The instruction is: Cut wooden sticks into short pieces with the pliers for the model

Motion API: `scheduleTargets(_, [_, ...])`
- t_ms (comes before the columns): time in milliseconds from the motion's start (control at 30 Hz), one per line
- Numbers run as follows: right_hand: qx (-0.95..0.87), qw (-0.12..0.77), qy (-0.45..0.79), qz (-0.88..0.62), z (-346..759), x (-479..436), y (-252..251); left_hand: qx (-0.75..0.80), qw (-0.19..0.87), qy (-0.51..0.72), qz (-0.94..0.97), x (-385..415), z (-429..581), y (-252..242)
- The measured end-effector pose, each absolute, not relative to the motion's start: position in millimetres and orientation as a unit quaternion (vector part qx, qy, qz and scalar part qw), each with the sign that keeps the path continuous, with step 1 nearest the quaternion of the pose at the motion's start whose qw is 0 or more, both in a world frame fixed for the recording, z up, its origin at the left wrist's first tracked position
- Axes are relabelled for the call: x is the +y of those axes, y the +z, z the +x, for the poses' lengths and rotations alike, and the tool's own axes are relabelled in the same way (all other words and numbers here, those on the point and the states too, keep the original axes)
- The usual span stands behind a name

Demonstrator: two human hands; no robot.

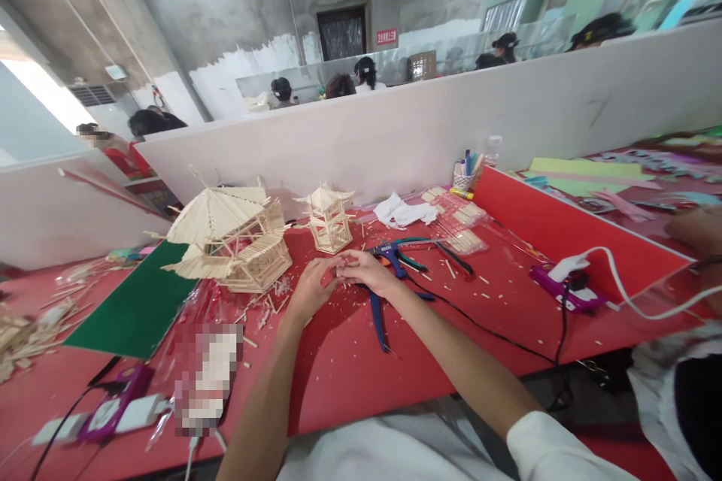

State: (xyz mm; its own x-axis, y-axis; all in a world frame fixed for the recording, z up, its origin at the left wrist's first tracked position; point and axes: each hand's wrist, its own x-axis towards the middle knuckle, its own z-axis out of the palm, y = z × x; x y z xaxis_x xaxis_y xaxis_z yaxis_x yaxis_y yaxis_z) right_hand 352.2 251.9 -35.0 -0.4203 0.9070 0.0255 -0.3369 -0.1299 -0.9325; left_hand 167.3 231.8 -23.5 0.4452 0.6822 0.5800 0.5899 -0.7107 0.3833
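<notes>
My left hand [311, 287] and my right hand [368, 270] meet over the red table, fingertips pinched together. Anything between them is too small to make out. Just beyond them stands a small tiered pavilion model [329, 222] built of wooden sticks. A larger stick-built pavilion model [234, 237] with a fanned roof is to the left. Beside my right hand lies a blue glue gun [393, 259], its black cord running right. Blue-handled cutters [377, 319] lie partly under my right forearm. Behind the glue gun is a tool with dark green and black handles [459, 259].
Stick scraps litter the red table [350, 379]. Bagged sticks [465, 222], a white cloth [403, 210] and a pen basket [463, 179] line the white partition [429, 128]. A green board [138, 304] lies left; a red board [569, 222] and purple power strip [567, 289] are right.
</notes>
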Motion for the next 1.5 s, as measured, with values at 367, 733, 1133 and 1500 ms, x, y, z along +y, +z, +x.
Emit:
scheduleTargets(367, [-0.483, 0.431, 0.700, -0.302, 355.2, 252.0, -33.1, 0.375, 0.067, 0.362, 0.851, 230.7, 168.2, -22.1])
scheduleTargets(733, [-0.446, 0.463, 0.702, -0.305, 353.5, 248.8, -30.3, 0.374, 0.050, 0.366, 0.851, 230.8, 165.6, -20.3])
scheduleTargets(1133, [-0.455, 0.452, 0.703, -0.307, 352.8, 249.2, -31.7, 0.381, 0.040, 0.376, 0.844, 231.2, 166.0, -23.9])
scheduleTargets(1500, [-0.489, 0.439, 0.684, -0.315, 352.7, 245.9, -25.8, 0.388, 0.029, 0.352, 0.851, 231.9, 165.4, -25.0])
